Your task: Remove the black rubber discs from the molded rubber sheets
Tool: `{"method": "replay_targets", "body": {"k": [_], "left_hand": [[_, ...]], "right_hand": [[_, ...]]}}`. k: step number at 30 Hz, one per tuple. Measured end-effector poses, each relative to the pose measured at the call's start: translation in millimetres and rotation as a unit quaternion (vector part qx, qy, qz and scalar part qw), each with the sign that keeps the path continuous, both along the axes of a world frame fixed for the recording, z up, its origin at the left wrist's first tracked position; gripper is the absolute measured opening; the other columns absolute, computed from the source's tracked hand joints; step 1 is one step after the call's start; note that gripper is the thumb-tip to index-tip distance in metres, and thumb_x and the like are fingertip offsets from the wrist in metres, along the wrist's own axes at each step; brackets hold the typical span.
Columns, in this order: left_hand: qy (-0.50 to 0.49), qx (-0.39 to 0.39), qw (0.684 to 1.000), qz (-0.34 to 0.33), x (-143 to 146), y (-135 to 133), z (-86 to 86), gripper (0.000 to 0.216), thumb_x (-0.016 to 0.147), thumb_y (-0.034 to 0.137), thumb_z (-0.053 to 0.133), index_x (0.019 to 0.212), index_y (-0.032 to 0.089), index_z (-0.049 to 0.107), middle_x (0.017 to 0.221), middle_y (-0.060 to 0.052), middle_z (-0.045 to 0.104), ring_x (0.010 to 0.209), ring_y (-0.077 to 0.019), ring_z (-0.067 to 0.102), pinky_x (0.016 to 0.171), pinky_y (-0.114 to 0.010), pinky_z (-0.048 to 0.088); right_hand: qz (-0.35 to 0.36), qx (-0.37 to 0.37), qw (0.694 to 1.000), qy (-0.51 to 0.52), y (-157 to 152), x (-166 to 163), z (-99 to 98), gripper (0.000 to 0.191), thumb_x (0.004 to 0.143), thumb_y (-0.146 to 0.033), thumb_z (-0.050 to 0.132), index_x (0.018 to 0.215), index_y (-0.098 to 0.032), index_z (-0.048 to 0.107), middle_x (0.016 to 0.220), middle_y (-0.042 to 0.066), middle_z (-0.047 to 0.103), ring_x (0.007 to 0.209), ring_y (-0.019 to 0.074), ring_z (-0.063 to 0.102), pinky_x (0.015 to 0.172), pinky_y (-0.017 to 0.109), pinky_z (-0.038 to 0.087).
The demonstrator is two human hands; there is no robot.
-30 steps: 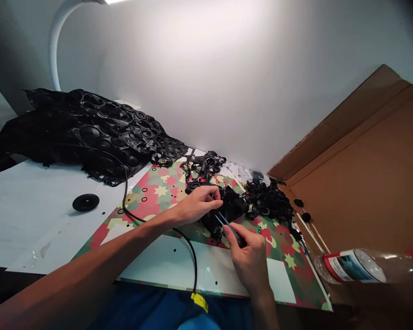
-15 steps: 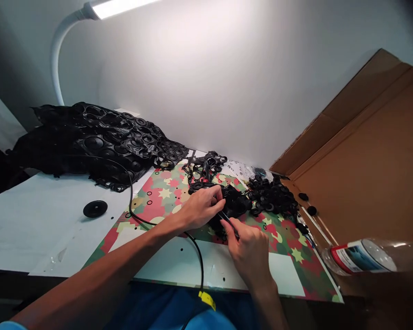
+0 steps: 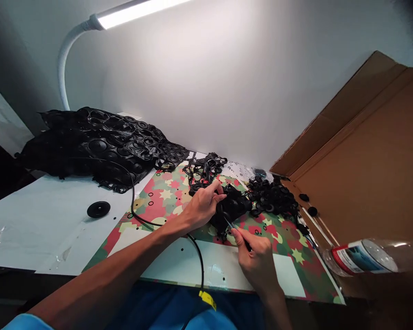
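Observation:
My left hand (image 3: pixel 203 205) pinches a black rubber sheet piece (image 3: pixel 231 207) that lies on the star-patterned mat (image 3: pixel 158 197). Its fingers are closed on the sheet's left edge. My right hand (image 3: pixel 256 259) is closed round thin tweezers (image 3: pixel 231 225), whose tips point up and left into the lower edge of that rubber piece. Just right of the piece sits a pile of small black rubber rings (image 3: pixel 271 197). A tangle of black rubber scrap (image 3: pixel 203 167) lies behind my left hand.
A heap of large black moulded rubber sheets (image 3: pixel 99 144) fills the back left. A black disc (image 3: pixel 98 209) and a black cable (image 3: pixel 134 206) lie on the white table. A cardboard box (image 3: pixel 368 169) and a plastic bottle (image 3: pixel 365 259) stand at right. A lamp (image 3: pixel 131 13) shines overhead.
The view has tilted up, bringing the lamp bar into sight. My right hand with the tweezers has drawn slightly back and down from the rubber piece. My left hand keeps its pinch.

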State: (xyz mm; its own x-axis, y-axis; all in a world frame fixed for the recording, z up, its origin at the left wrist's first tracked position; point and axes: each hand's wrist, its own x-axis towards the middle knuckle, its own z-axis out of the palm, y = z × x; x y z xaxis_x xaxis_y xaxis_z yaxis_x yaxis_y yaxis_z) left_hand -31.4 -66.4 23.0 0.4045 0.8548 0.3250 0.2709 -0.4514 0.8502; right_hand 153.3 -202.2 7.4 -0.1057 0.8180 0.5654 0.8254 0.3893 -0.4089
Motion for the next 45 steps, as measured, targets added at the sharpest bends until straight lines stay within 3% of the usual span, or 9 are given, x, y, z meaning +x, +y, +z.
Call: {"method": "replay_targets", "body": {"k": [8,16,20,23,30,33,37,40,45], "left_hand": [[-0.031,-0.024,0.999,-0.024,7.5,-4.2,-0.4,0.016,0.108,0.03,0.052,0.094,0.024,0.05,0.059,0.007,0.052,0.05,-0.0141,0.053,0.055,-0.027,0.035],[-0.055,0.019,0.998,0.029,6.4,1.1,0.1,0.014,0.104,0.022,0.052,0.091,0.023,0.048,0.062,0.006,0.055,0.053,-0.0118,0.047,0.058,-0.026,0.035],[-0.083,-0.043,0.995,-0.035,6.2,-0.8,0.0,0.013,0.106,0.029,0.053,0.094,0.024,0.049,0.063,0.007,0.059,0.051,-0.0116,0.053,0.055,-0.024,0.038],[-0.082,-0.046,0.994,-0.054,8.9,-4.2,-0.6,0.019,0.106,0.036,0.057,0.094,0.022,0.052,0.065,0.008,0.054,0.05,-0.0088,0.045,0.054,-0.023,0.036],[-0.113,-0.056,0.99,-0.06,6.0,-5.3,2.7,0.023,0.104,0.041,0.063,0.095,0.021,0.057,0.07,0.005,0.058,0.065,-0.0142,0.065,0.065,-0.026,0.049],[-0.103,-0.033,0.993,-0.034,3.9,-3.1,4.5,0.018,0.105,0.035,0.061,0.094,0.021,0.057,0.068,0.006,0.056,0.064,-0.0135,0.062,0.064,-0.026,0.045],[-0.09,0.003,0.996,0.024,4.3,0.7,4.2,0.015,0.103,0.024,0.06,0.089,0.021,0.055,0.067,0.006,0.053,0.061,-0.0118,0.047,0.062,-0.026,0.036],[-0.101,0.004,0.993,0.054,5.0,2.5,3.7,0.015,0.099,0.015,0.058,0.087,0.021,0.053,0.066,0.007,0.051,0.06,-0.0116,0.043,0.063,-0.027,0.034],[-0.12,-0.041,0.989,0.076,4.8,3.9,4.4,0.017,0.097,0.017,0.063,0.085,0.021,0.052,0.067,0.006,0.056,0.062,-0.0123,0.053,0.065,-0.026,0.04]], "right_hand": [[0.015,0.135,0.991,0.01,-14.9,6.1,-13.9,0.028,0.109,-0.016,0.062,0.084,-0.015,0.075,0.064,0.003,0.07,0.049,0.0144,0.06,0.053,0.028,0.043],[0.032,0.09,0.995,-0.015,-24.6,10.5,-10.1,0.029,0.11,-0.016,0.063,0.082,-0.017,0.071,0.062,0.002,0.065,0.049,0.014,0.057,0.053,0.03,0.04],[0.024,0.15,0.988,0.022,-20.0,12.9,-10.8,0.022,0.109,-0.015,0.066,0.09,-0.015,0.076,0.071,0.006,0.077,0.05,0.0144,0.065,0.051,0.027,0.045],[-0.014,0.16,0.986,0.04,-11.4,13.5,-8.7,0.021,0.11,-0.021,0.066,0.096,-0.014,0.08,0.074,0.007,0.079,0.05,0.015,0.066,0.051,0.027,0.047],[-0.11,0.084,0.99,0.039,15.6,18.7,10.0,0.043,0.113,-0.037,0.06,0.079,-0.018,0.079,0.059,0.001,0.063,0.048,0.0135,0.049,0.052,0.028,0.038],[-0.111,0.013,0.987,0.115,15.7,24.2,14.4,0.048,0.111,-0.046,0.061,0.076,-0.017,0.077,0.056,-0.001,0.054,0.048,0.0124,0.041,0.05,0.028,0.033],[-0.089,-0.1,0.96,0.244,1.4,26.8,12.7,0.059,0.105,-0.058,0.065,0.062,-0.019,0.063,0.053,-0.002,0.042,0.048,0.0119,0.037,0.045,0.027,0.028],[-0.085,-0.142,0.951,0.262,-17.3,25.2,4.8,0.059,0.1,-0.061,0.07,0.06,-0.019,0.063,0.054,-0.001,0.044,0.047,0.0119,0.039,0.044,0.026,0.03],[-0.139,-0.138,0.954,0.227,-39.6,33.7,-12.9,0.047,0.093,-0.06,0.079,0.08,-0.016,0.085,0.058,0.003,0.064,0.048,0.0164,0.06,0.046,0.024,0.046]]}}
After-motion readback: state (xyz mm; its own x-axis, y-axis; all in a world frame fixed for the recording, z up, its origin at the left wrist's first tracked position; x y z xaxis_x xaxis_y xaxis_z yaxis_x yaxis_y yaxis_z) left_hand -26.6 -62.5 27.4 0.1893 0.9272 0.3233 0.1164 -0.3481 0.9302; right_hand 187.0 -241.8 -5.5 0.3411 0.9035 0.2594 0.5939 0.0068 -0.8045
